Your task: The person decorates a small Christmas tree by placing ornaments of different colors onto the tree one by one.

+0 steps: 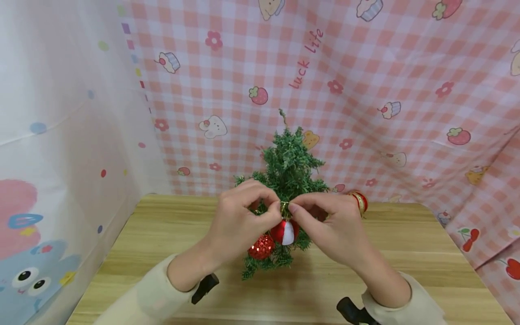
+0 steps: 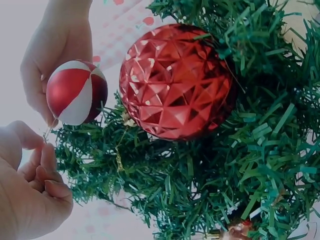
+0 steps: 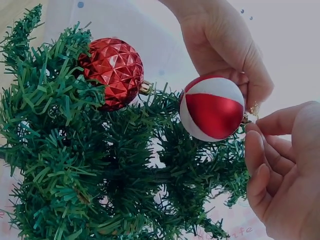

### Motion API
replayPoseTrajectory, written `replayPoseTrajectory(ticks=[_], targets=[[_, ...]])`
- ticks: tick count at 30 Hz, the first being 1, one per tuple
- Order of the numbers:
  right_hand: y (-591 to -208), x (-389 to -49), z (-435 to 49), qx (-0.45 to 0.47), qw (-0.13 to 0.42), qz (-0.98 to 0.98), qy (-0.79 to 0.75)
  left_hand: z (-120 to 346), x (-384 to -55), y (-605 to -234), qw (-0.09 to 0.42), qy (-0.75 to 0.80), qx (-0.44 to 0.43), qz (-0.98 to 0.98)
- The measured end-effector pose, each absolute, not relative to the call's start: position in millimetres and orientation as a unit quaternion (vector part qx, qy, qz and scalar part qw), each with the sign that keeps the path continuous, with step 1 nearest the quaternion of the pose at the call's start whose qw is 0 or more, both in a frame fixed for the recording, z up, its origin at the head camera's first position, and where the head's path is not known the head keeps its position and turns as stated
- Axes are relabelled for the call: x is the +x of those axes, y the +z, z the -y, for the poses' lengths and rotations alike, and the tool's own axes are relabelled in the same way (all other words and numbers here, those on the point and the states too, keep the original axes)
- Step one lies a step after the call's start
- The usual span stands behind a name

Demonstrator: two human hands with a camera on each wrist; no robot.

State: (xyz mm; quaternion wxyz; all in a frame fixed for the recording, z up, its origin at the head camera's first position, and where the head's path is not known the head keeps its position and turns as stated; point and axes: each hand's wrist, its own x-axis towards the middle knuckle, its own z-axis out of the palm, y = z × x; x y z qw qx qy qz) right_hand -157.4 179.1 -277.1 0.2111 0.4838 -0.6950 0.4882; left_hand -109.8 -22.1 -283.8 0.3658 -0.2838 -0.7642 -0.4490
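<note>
A small green Christmas tree [image 1: 292, 167] stands on the table. At its front, a red and white ball ornament [image 1: 287, 232] hangs below both hands. My left hand [image 1: 245, 210] pinches the gold string [image 1: 285, 206] above that ball between thumb and forefinger. From the other side, my right hand [image 1: 337, 221] pinches the same string close to the ball's gold cap [image 3: 246, 119]. The fingertips of both hands nearly meet. A faceted red ball ornament [image 2: 177, 82] hangs on the tree beside the red and white one. Fingers partly hide the string.
Behind the right hand, a red and gold ornament [image 1: 360, 203] shows at the tree's side. The wooden table [image 1: 170, 225] extends around the tree. A pink checked cloth [image 1: 227, 81] hangs behind, and a white printed cloth [image 1: 81, 149] hangs at the left.
</note>
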Motion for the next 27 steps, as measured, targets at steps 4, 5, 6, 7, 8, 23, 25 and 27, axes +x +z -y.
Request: replayPoseTrajectory(ticks=[4,5,6,7,8,23,25,27], targets=[[-276.1,-157.3,-177.5,0.468,0.205,0.708,0.487,22.7,-113.4,-283.8,0.365,-0.445,-0.274,0.770],[-276.0,-157.3,-177.3,0.463,0.202,0.713,0.486,22.8,-114.1,-283.8,0.365,-0.445,-0.272,0.772],[-276.1,-157.3,-177.1,0.459,0.199,0.718,0.484,23.0,-114.7,-284.1,0.364,-0.445,-0.270,0.772],[-276.0,-157.2,-177.0,0.455,0.195,0.723,0.482,23.1,-115.1,-284.2,0.363,-0.446,-0.268,0.773],[-276.1,-157.1,-176.8,0.452,0.193,0.727,0.480,23.3,-115.4,-284.2,0.362,-0.446,-0.265,0.774],[-276.5,-159.0,-174.9,0.449,0.210,0.750,0.438,25.6,-119.5,-290.5,0.325,-0.449,-0.226,0.801],[-277.1,-159.4,-174.9,0.450,0.213,0.752,0.433,25.5,-119.8,-291.5,0.319,-0.450,-0.222,0.804],[-277.9,-159.7,-175.1,0.451,0.215,0.753,0.429,25.5,-120.0,-292.2,0.316,-0.451,-0.221,0.805]])
